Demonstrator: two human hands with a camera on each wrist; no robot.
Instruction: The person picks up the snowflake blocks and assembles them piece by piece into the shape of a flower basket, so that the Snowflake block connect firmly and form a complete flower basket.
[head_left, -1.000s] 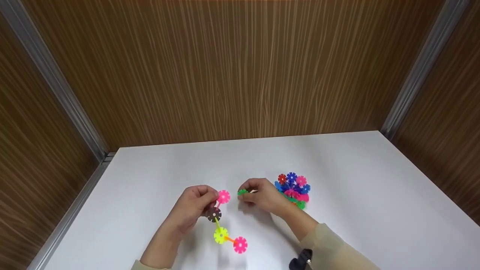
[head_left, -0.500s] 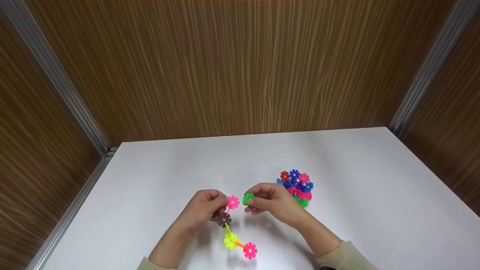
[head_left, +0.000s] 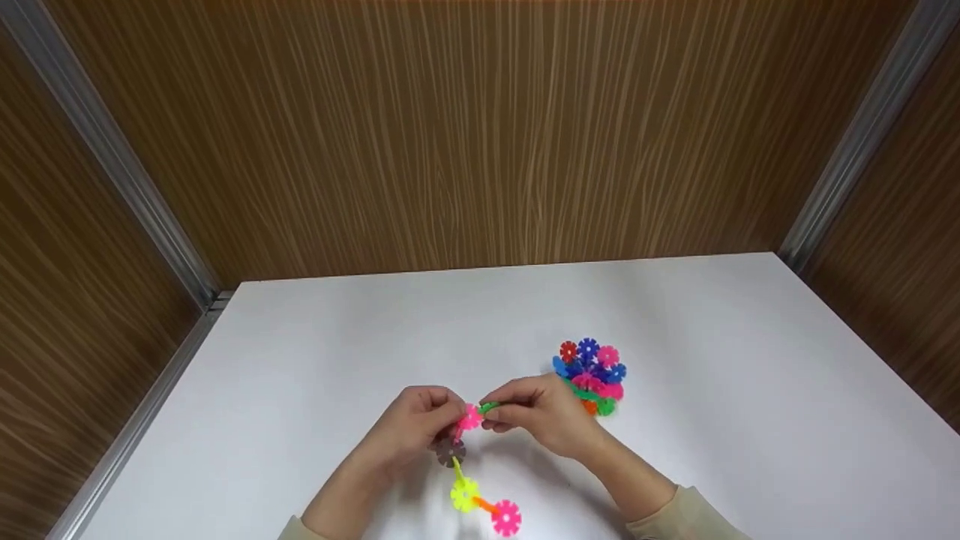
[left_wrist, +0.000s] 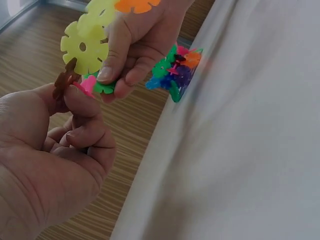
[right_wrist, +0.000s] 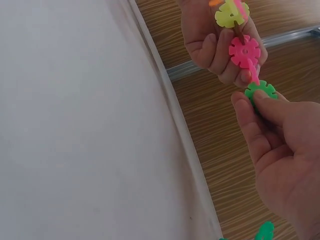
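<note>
In the head view my left hand (head_left: pixel 411 426) pinches the upper end of a chain of notched plastic snowflake discs between thumb and finger. From the pink disc (head_left: pixel 470 417) at that end hang a brown disc (head_left: pixel 451 454), a yellow disc (head_left: pixel 465 495), an orange disc (head_left: pixel 486 506) and another pink disc (head_left: pixel 507 518). My right hand (head_left: pixel 553 418) holds a green disc (right_wrist: pixel 261 90) by thumb and fingers. Its edge meets the pink disc's edge in the right wrist view; whether their slots interlock I cannot tell. Fingertips partly cover both discs.
A heap of loose snowflake discs (head_left: pixel 589 371) in several colours lies on the white table (head_left: pixel 375 337), just beyond my right hand. Wood-grain panels (head_left: pixel 480 135) stand behind the table and at both sides, with metal posts at the corners.
My hands have come together. The green disc moved from apart to against the pink disc and turned edge-on. The left hand with the chain shifted right and slightly lower in view.
</note>
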